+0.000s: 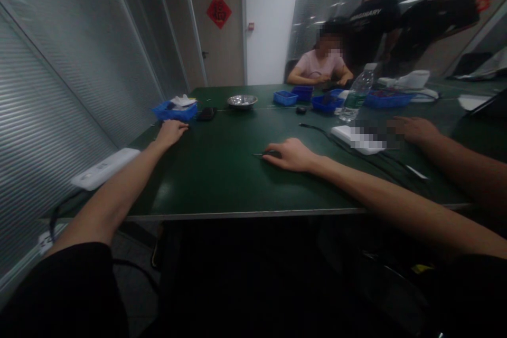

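Note:
My right hand (292,155) rests low over the green table (214,179), its thumb and fingertips pinched on a thin metal pin-like piece (257,155) that points left. Its exact kind is too small to make out. At the far left, my left hand (172,132) lies on the tabletop just in front of a blue basket (175,111). Its fingers stretch to the right and nothing shows in them. White crumpled material (183,100) sits in that basket. Beside it lies a small black object (206,113), and farther right stands a round metal dish (242,102).
A water bottle (357,94), several blue baskets (285,97) and a white power strip (352,138) with cables stand to the right. Another person's hand (415,129) reaches in there. A white power strip (105,168) lies at left. People are across the table.

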{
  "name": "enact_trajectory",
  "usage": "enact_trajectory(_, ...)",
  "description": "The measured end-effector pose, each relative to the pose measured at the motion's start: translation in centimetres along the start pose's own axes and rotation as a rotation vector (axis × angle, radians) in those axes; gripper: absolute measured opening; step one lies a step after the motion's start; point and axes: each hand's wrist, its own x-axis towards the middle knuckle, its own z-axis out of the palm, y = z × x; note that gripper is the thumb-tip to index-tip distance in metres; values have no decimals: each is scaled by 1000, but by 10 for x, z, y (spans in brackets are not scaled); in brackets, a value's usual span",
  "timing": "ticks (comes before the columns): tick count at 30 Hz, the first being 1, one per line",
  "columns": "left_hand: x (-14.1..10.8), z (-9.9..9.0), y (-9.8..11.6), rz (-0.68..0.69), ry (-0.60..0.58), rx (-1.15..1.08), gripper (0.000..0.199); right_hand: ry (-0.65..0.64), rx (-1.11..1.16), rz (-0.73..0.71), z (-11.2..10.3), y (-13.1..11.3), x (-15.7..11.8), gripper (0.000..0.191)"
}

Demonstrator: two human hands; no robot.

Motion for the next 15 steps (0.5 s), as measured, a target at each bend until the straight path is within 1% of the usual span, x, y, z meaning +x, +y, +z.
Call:
enact_trajectory(3, -2, 2, 9, 13, 10, -97, 28, -6, 10, -4, 0, 0, 0, 51)
enact_trajectory(5, -4, 5, 25, 73, -4, -196, 26, -3, 9, -3, 0, 0, 0, 51)
enact_trajectory(6, -5, 7, 37, 121, -20, -254, 26, 1, 6, -3, 0, 0, 0, 51)
enact_trajectory(8, -11, 12, 67, 237, -74, -370, 26, 10, -1, -4, 1, -1, 0, 51)
enact_trajectory(12, -32, 22, 139, 461, -236, -551, 31, 29, -1, 0, 1, -1, 0, 52)
enact_trajectory(14, -46, 24, 168, 565, -300, -623, 33, 40, 5, 2, 1, -1, 0, 53)
enact_trajectory(15, -52, 24, 179, 611, -324, -638, 32, 44, 7, 3, 1, -1, 0, 53)
